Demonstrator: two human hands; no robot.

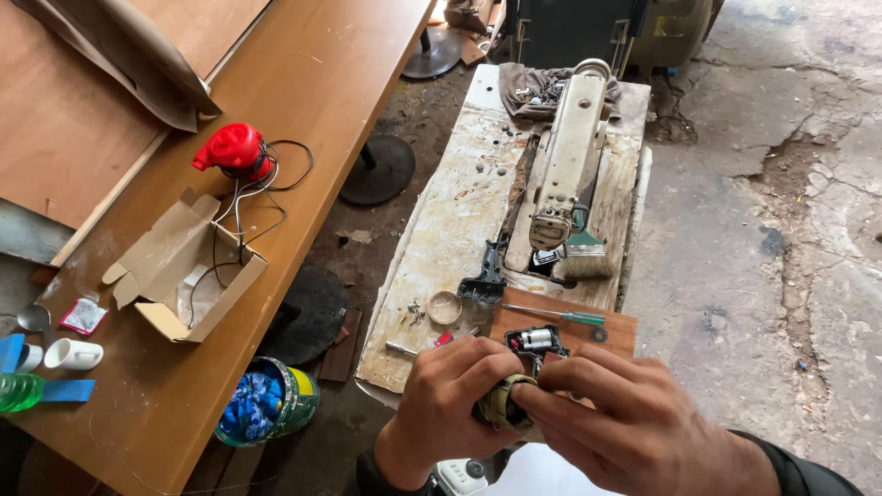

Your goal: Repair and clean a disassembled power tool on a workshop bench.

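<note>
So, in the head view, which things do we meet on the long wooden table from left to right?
green bottle → white cup → open cardboard box → red motor with black wires

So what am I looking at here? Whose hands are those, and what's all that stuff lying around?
There is just one picture, taken by a camera worn on a person's head, looking down. So the two hands at the bottom are that person's own. The left hand and right hand together hold a small, round, olive-coloured part; I can't tell exactly what it is.

In front of them is a worn work table with an old cream sewing machine lying on it. Near it are a paintbrush, a green-handled screwdriver and a small open black case with metal parts inside.

On the left is a long wooden bench with an open cardboard box and a red gadget with black wires.
</note>
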